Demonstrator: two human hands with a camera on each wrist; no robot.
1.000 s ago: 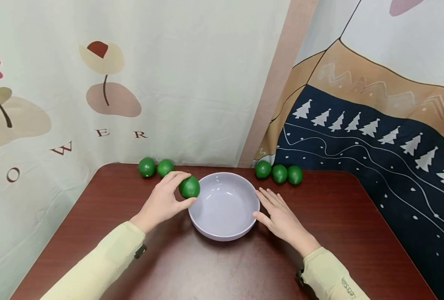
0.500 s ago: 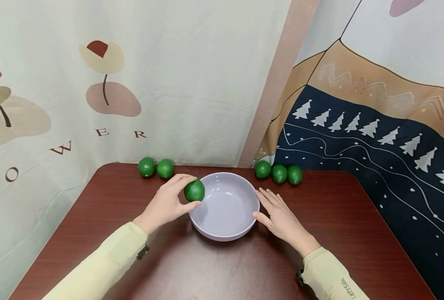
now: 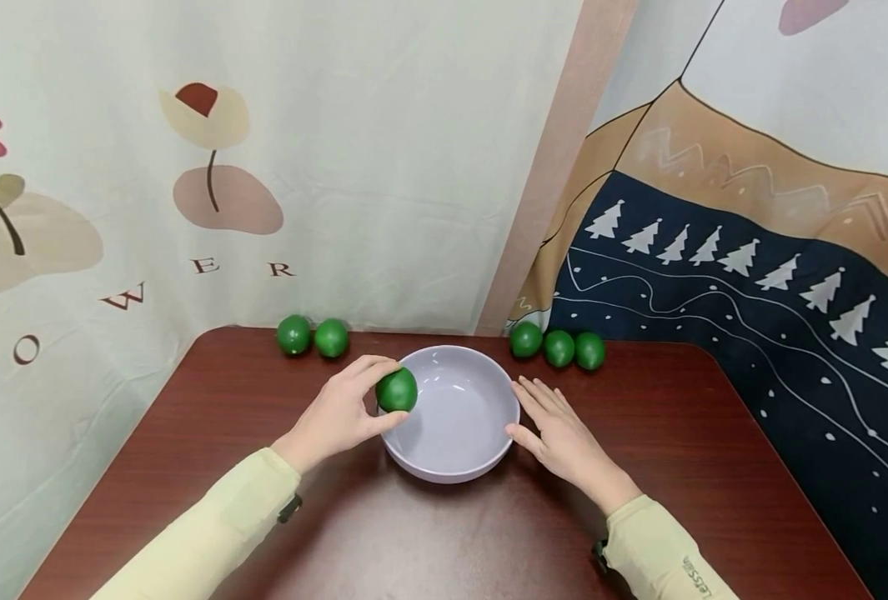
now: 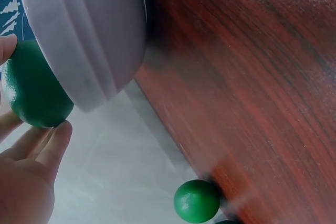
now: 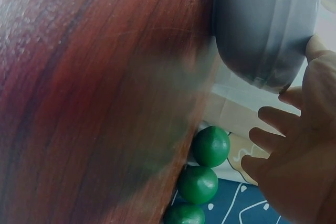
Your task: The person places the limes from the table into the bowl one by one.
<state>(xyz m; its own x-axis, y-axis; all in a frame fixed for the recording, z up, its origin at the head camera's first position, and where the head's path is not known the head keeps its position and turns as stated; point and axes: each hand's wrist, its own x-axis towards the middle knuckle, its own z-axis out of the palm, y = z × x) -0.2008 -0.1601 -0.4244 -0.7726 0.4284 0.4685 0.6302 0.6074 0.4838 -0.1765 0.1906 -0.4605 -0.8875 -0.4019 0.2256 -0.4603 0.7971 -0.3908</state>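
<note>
My left hand [image 3: 341, 414] holds a round green lime [image 3: 396, 390] between thumb and fingers, over the left rim of a pale lavender bowl [image 3: 454, 429]. In the left wrist view, that lime [image 4: 37, 90] shows at the edge of the bowl [image 4: 86, 35], with fingertips against its skin. On the other side, my right hand [image 3: 567, 442] rests its thumb and fingertips at the bowl's right rim, fingers nearly straight. The right wrist view has the bowl's outer wall [image 5: 262, 24] beside the right fingers [image 5: 270, 140]. No fruit shows inside the bowl.
Two limes [image 3: 312, 336] lie at the back left of the dark red wooden table [image 3: 444, 542]. Three more limes [image 3: 559, 347] sit in a row at the back right. Printed curtains [image 3: 383, 167] hang right behind the table's far edge.
My left hand has carried its lime to the right and slightly nearer, from beside the bowl to over its left rim. My right hand and the bowl have stayed in place.
</note>
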